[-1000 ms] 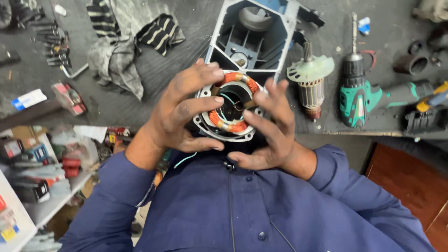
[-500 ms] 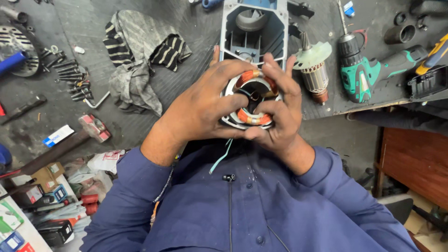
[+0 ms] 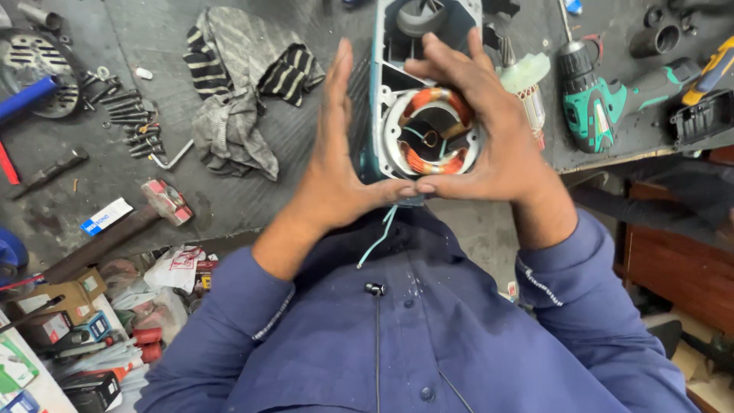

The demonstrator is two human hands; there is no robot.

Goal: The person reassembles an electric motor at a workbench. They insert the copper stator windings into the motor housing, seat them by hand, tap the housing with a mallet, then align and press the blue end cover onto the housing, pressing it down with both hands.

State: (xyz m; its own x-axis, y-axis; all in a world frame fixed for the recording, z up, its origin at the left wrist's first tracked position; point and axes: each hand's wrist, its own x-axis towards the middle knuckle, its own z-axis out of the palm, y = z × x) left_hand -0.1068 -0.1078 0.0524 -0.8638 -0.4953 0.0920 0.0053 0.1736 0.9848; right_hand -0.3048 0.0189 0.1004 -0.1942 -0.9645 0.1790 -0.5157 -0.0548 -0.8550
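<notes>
A stator [image 3: 432, 134], a white ring with orange-wrapped copper windings, sits at the open end of a teal motor housing [image 3: 391, 53] lying on the dark bench. My right hand [image 3: 493, 134] curls over the stator's right side and top, fingers on its rim. My left hand [image 3: 336, 153] is flat, fingers straight, pressed against the housing's left wall; its thumb meets my right thumb under the stator. A thin pale-blue wire [image 3: 380, 239] hangs from the stator toward my blue shirt.
Right of the housing lie an armature with a pale-green fan [image 3: 527, 80], a teal drill [image 3: 604, 103] and black parts [image 3: 659, 38]. To the left are a striped cloth [image 3: 237, 99], loose bolts [image 3: 122, 115], a hex key [image 3: 174, 157] and a hammer [image 3: 164, 200]. Boxes [image 3: 53, 329] crowd the lower left.
Both hands carried the stator from in front of my chest up to the housing's open end. My left hand went from cupping the stator to lying flat against the housing.
</notes>
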